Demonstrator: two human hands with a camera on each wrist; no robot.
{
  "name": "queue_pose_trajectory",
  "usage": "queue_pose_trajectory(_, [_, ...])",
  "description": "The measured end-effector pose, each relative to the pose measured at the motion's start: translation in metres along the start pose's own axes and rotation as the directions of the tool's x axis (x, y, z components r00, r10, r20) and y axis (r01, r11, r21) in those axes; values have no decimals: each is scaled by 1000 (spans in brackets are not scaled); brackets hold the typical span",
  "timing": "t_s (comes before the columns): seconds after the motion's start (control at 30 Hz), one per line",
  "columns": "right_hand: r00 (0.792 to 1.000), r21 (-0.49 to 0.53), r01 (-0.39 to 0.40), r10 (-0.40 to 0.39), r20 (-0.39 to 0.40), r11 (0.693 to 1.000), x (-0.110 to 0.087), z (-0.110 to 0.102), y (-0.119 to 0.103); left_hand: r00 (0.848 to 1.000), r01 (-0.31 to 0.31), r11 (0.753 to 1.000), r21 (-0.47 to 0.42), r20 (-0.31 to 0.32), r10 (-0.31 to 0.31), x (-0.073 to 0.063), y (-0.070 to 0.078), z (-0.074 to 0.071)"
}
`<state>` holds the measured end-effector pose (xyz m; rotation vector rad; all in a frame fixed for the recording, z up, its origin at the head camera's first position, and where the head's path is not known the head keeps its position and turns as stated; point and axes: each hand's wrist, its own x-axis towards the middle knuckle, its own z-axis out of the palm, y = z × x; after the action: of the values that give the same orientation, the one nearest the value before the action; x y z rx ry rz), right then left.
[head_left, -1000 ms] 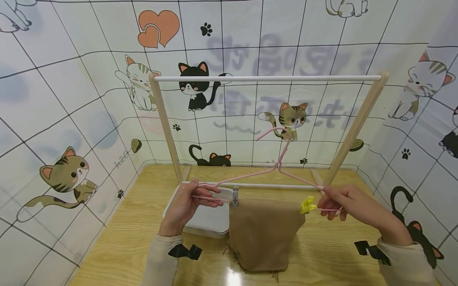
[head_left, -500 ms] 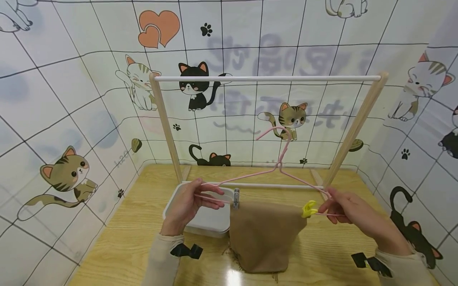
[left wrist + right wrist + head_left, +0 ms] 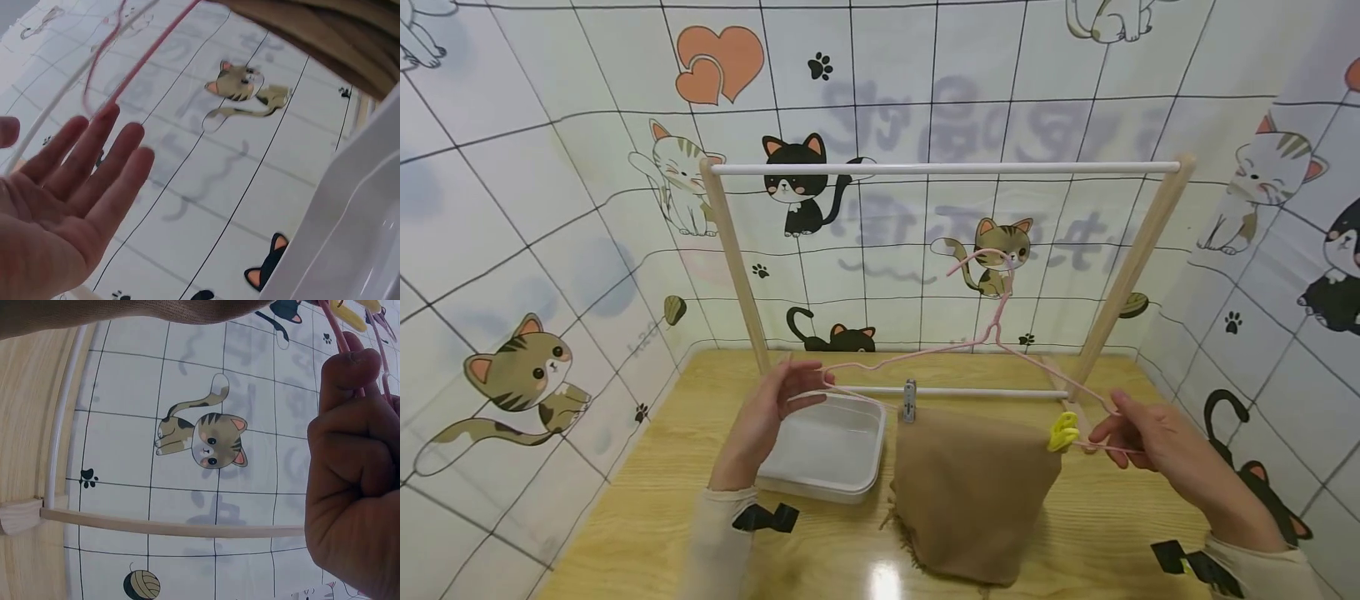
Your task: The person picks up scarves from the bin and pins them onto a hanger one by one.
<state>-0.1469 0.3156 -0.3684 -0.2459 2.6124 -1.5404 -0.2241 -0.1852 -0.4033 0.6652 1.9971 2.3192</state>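
Note:
A pink wire hanger (image 3: 998, 317) is held up in front of the rack, its hook at the top. Brown cloth (image 3: 977, 496) hangs from its lower bar, fixed by a silver metal clip (image 3: 909, 402) on the left and a yellow clip (image 3: 1063, 432) on the right. My right hand (image 3: 1168, 437) grips the hanger's right end, with curled fingers around the wire in the right wrist view. Straight, spread fingers of my left hand (image 3: 75, 194) lie at the hanger's left end, fingertips right at the wire, palm not closed around it.
A wooden drying rack with a white top rod (image 3: 940, 169) stands at the back of the wooden table (image 3: 647, 517). Left of the cloth sits a white plastic tub (image 3: 842, 492). Cat-patterned sheeting (image 3: 895, 83) walls the back and sides.
My left hand has loosened from the hanger's left end and its fingers have opened. The hanger with its cloth has shifted right, together with my right hand. The head view has turned slightly.

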Motion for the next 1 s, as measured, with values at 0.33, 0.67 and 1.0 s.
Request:
queue_pose_trajectory(0.33, [994, -24, 13, -15, -110, 1000, -2, -8, 3, 929, 111, 986, 126, -366, -58, 15, -1, -51])
queue_pose_trajectory(0.67, [983, -93, 32, -48, -177, 995, -1, -14, -4, 751, 120, 988, 100, -660, -24, 43, -5, -72])
queue_pose_trajectory(1.0, [974, -141, 66, -95, -206, 988, 1, -22, -8, 764, 171, 982, 80, -640, -81, 62, -6, -86])
